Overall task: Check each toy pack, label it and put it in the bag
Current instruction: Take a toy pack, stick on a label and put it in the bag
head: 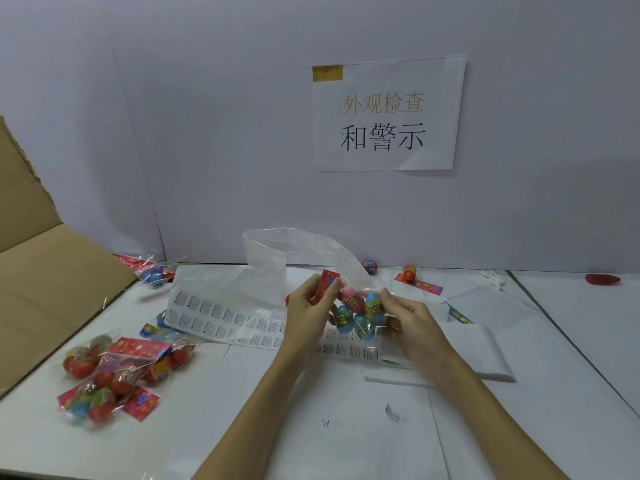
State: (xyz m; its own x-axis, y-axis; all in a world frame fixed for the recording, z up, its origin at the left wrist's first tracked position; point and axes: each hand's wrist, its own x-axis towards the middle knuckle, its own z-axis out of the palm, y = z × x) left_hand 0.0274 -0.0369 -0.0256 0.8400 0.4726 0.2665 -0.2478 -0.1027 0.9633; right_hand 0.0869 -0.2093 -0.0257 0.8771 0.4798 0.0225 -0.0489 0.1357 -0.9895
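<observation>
Above the middle of the table, both hands hold one toy pack of blue and red eggs in clear film. The left hand pinches its red header card, fingers curled round it; the right hand grips the film at the pack's right side. Beneath lies a label sheet. Just beyond stands the clear bag, mouth open. More packs lie at near left, beside a cardboard box.
</observation>
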